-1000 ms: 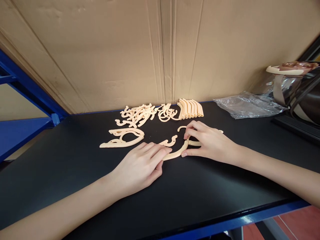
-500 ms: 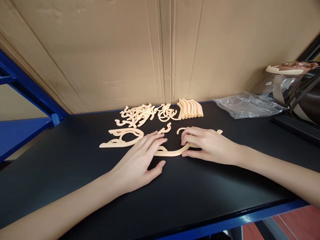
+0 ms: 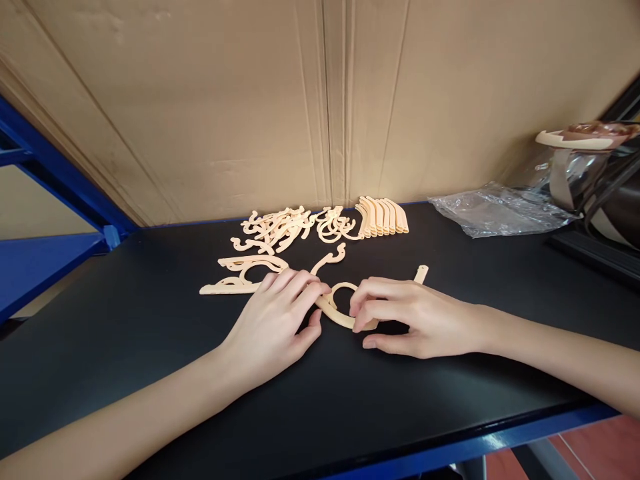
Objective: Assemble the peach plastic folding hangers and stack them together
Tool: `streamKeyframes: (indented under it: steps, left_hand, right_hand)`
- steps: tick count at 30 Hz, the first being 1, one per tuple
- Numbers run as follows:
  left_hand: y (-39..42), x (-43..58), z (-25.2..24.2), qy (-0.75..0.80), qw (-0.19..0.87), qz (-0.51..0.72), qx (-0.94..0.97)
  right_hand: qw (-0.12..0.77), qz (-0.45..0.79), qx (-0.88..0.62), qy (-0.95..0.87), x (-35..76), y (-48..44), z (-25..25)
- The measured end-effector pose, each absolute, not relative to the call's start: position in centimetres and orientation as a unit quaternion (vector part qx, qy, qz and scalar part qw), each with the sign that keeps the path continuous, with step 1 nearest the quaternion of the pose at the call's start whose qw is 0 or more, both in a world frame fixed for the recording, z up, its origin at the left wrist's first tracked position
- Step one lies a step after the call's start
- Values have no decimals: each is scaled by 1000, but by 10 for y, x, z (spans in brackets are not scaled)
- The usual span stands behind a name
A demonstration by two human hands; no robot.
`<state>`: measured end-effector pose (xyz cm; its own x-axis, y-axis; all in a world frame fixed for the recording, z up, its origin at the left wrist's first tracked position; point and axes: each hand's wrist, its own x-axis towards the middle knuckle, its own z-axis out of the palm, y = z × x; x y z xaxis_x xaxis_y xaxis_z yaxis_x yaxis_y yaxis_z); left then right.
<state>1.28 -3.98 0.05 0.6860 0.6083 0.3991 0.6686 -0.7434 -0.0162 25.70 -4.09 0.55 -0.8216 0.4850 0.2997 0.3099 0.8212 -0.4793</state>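
A beige plastic folding hanger [image 3: 336, 316] lies on the black tabletop between my hands. Its curved edge and a round loop show, while much of it is covered by fingers. My left hand [image 3: 285, 313] has its fingers and thumb closed on the hanger's left part. On the other side, my right hand [image 3: 407, 315] curls its fingers over the right part, thumb low near the table. The tip of a beige arm [image 3: 421, 273] sticks out behind that hand. A loose hook piece [image 3: 330, 258] lies just behind the left fingers. Left of them rests another folded hanger [image 3: 233, 288].
Behind lie a heap of beige arm pieces [image 3: 280, 227], a cluster of hooks [image 3: 331, 223] and a row of curved pieces [image 3: 384, 217]. Cardboard [image 3: 225, 120] walls the back. A clear plastic bag [image 3: 500, 210] and a dark-framed object [image 3: 613, 180] sit at right.
The hanger has turned and come nearer to me, with its loop now visible between my hands. My right hand moved down; my left thumb drew in against the hanger.
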Motion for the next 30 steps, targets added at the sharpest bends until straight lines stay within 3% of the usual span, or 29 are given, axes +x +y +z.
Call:
streamKeyframes:
  steps: [4, 9, 15, 20, 30]
  left_hand:
    - [-39, 13, 1, -318, 114, -180, -924]
    - [-40, 11, 4, -290, 94, -180, -935]
    - [-41, 12, 0, -270, 89, -212, -935]
    - [-43, 17, 2, -291, 63, -220, -929]
    - [-46, 20, 4, -345, -29, -228, -910]
  right_hand:
    - [225, 215, -230, -922, 256, -43, 8]
    - [234, 130, -310, -912, 265, -29, 5]
    - [184, 78, -351, -915, 266, -12, -1]
    - [145, 90, -358, -918, 263, -11, -1]
    - [154, 121, -358, -913, 267, -3, -1]
